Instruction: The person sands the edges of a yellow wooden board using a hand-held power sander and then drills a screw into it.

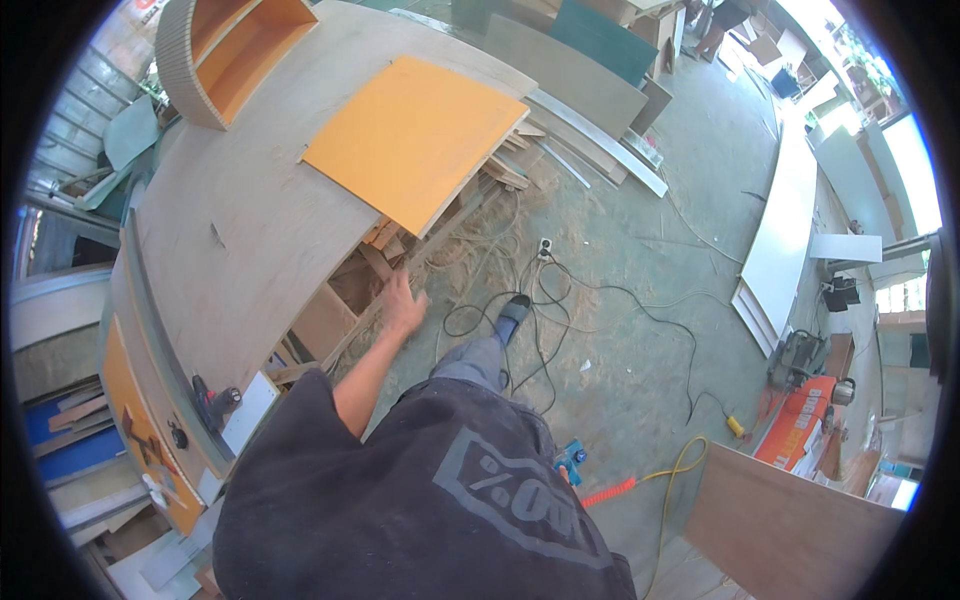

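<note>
My left hand (402,308) reaches out past the workbench's near edge, holding nothing, with its fingers stretched and the thumb apart. Just beyond it, an orange-yellow panel (415,140) lies flat on the bench (250,220), with one corner sticking out over the edge. Wooden offcuts (350,290) fill the space under the bench beside this hand. My right hand does not show; my dark shirt covers that side. By my right hip a blue tool (571,460) is partly visible, with an orange coiled air hose (608,492) running from it. I cannot tell what supports the tool.
A curved shelf unit (190,70) stands on the bench's far left. A drill (215,400) lies by the near left edge. Black cables and a socket (545,246) lie on the dusty floor around my foot. White boards (785,230) and a brown panel (780,520) stand at right.
</note>
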The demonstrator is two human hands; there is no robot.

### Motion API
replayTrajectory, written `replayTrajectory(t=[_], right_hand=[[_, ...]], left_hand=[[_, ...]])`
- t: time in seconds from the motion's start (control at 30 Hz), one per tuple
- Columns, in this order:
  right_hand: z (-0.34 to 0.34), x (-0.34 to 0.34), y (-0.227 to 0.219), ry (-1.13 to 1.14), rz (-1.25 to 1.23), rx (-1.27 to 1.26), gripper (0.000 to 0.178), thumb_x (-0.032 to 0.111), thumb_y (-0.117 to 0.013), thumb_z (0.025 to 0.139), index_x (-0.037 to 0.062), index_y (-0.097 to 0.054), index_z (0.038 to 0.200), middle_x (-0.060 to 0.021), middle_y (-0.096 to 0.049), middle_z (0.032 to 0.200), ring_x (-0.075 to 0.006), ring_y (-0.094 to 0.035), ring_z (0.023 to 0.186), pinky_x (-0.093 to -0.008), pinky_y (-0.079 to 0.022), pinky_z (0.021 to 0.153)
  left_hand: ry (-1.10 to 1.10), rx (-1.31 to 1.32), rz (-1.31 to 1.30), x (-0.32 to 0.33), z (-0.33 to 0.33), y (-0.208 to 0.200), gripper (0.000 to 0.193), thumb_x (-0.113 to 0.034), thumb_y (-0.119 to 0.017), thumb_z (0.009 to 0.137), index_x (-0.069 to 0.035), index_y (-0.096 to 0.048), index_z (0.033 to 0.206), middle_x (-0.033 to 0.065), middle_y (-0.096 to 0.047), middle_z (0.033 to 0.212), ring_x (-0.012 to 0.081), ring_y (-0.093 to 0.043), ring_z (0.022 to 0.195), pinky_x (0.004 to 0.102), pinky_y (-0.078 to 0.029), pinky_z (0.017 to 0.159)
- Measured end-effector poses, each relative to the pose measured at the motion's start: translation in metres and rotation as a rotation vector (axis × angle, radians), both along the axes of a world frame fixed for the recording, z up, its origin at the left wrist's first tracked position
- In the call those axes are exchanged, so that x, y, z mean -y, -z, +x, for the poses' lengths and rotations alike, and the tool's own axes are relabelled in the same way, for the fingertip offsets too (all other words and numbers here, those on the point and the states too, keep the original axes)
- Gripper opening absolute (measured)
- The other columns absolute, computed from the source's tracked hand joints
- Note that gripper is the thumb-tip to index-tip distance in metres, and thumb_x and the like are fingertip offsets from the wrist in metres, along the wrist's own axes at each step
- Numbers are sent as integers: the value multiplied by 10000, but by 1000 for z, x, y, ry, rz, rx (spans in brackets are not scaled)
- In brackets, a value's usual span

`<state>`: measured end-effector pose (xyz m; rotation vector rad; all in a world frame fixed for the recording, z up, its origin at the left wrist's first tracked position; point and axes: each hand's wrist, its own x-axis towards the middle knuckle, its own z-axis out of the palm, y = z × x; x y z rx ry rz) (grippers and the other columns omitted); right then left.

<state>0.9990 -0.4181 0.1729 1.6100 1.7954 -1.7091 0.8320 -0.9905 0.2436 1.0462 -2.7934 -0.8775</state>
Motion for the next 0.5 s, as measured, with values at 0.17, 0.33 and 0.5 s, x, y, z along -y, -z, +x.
replayTrajectory(t=[0.17, 0.33, 0.5], right_hand=[[4, 16, -6, -133, -2, 28, 290, 276, -765, 898, 3, -710, 977, -141, -710, 817, -282, -681, 696, -397, -538, 664], [-2, 22, -12, -322, 67, 46, 315, 295, -772, 888, -2, -716, 978, -154, -720, 834, -297, -690, 716, -407, -540, 680], [-18, 35, -25, -699, 338, 65, 340, 313, -779, 879, -7, -721, 979, -166, -730, 850, -313, -698, 735, -417, -542, 696]], left_hand=[[424, 644, 492, -12, 141, 75, 617, -407, -669, 919, -51, -597, 1418, 224, -560, 1480, 399, -514, 1383, 475, -428, 1129], [194, 843, 519, 0, 249, 113, 556, -389, -693, 868, -20, -695, 1284, 231, -619, 1408, 394, -586, 1314, 493, -479, 1057], [187, 831, 490, 16, 242, 76, 556, -400, -671, 892, 10, -698, 1266, 258, -638, 1364, 396, -596, 1294, 478, -481, 1051]])
